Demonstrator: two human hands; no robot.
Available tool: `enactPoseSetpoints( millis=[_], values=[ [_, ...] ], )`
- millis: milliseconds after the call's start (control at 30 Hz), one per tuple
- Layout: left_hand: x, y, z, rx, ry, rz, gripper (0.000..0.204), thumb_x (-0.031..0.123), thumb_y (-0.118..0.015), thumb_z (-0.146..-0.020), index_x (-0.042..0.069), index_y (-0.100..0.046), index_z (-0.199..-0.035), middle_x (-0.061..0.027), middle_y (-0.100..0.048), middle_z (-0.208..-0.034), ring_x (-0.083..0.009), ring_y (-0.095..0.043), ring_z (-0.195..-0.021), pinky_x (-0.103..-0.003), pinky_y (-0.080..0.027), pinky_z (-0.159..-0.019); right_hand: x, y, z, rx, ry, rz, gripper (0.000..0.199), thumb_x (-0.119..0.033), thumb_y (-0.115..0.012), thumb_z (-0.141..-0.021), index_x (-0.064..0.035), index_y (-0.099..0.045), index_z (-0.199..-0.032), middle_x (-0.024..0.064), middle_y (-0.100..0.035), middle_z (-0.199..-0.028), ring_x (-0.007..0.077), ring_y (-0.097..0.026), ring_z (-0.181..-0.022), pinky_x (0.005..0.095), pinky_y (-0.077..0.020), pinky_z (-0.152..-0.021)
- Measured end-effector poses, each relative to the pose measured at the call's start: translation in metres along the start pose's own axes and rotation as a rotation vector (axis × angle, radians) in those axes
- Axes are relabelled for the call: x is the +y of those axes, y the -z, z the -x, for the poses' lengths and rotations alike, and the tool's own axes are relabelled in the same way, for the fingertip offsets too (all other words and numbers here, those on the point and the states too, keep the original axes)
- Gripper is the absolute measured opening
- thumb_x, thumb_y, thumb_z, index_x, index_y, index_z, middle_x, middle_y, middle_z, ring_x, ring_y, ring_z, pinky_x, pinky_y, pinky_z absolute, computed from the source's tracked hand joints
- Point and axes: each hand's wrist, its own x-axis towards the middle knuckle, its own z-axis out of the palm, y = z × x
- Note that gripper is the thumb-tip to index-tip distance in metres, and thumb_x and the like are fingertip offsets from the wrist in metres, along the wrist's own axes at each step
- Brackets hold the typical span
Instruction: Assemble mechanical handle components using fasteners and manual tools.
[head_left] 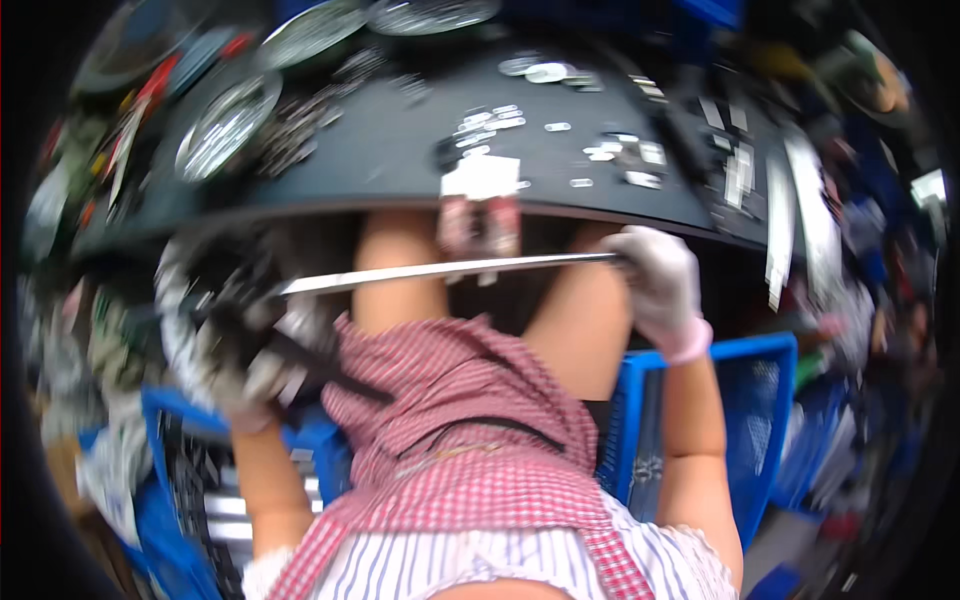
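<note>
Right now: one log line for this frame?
left hand: grips dark part | right hand: holds metal rod end | rod: level over lap

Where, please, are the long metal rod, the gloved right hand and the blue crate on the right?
long metal rod (450, 270), head view, middle of the shaft.
right hand (660, 285), head view, back of the glove.
blue crate (755, 350), head view, top rim.

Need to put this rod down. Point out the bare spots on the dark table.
The dark table is bare in its middle, between the round metal discs on the left and the small white parts. The right end is crowded with small metal pieces and strips.
</note>
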Motion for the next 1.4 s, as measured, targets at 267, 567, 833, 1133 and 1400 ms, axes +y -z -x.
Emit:
enactPoseSetpoints(
  millis=[267,567,833,1133,1400],
  values=[
    [0.046,0.116,-0.021,-0.396,-0.833,-1.892,0.046,0.014,-0.045,-0.094,0.004,-0.039,-0.139,-0.0143,-0.062,-0.121,-0.0177,-0.064,-0.08,-0.026,-0.053,-0.069,0.008,0.023,0.005,-0.354,-0.271,-0.451,0.013,-0.021,-0.063,-0.087,-0.0079,-0.066,-0.088,0.0053,-0.067,-0.077,0.0268,-0.064,-0.068,0.0346,-0.0497,-0.063],
    [0.007,-0.078,-0.021,-0.3,-0.789,-1.404,0.066,0.059,-0.056,-0.087,-0.003,-0.054,-0.108,-0.0082,-0.063,-0.097,-0.019,-0.064,-0.079,-0.03,-0.054,-0.067,0.001,0.011,0.02,0.045,-0.118,-0.427,0.013,-0.019,-0.069,-0.083,-0.0086,-0.063,-0.087,0.0099,-0.061,-0.068,0.0303,-0.063,-0.064,0.0378,-0.0479,-0.057],
    [-0.026,-0.041,-0.019,-0.322,-0.701,-1.349,0.064,0.057,-0.056,-0.089,-0.004,-0.054,-0.109,-0.0087,-0.064,-0.098,-0.0193,-0.064,-0.081,-0.03,-0.055,-0.069,0.005,0.009,0.035,-0.14,-0.333,-0.592,0.007,-0.012,-0.064,-0.086,-0.0057,-0.063,-0.088,0.009,-0.064,-0.072,0.0275,-0.064,-0.068,0.0364,-0.0492,-0.061],
    [-0.051,-0.047,-0.017,-0.368,-0.607,-1.292,0.061,0.054,-0.056,-0.09,-0.004,-0.054,-0.11,-0.0093,-0.064,-0.1,-0.0198,-0.065,-0.084,-0.031,-0.056,-0.071,-0.002,0.012,0.051,0.364,0.163,0.036,0.022,-0.027,-0.074,-0.073,-0.0139,-0.065,-0.089,-0.0017,-0.055,-0.065,0.0168,-0.053,-0.055,0.0309,-0.0362,-0.053],
    [-0.059,-0.054,-0.008,-0.419,-0.528,-1.242,0.059,0.051,-0.055,-0.092,-0.005,-0.055,-0.111,-0.0098,-0.065,-0.102,-0.0202,-0.066,-0.086,-0.031,-0.057,-0.073,-0.028,-0.013,0.048,-0.24,-0.175,-0.564,0.012,-0.018,-0.055,-0.093,-0.0091,-0.057,-0.085,0.0088,-0.059,-0.066,0.0315,-0.06,-0.061,0.0378,-0.0473,-0.057]
  ],
)
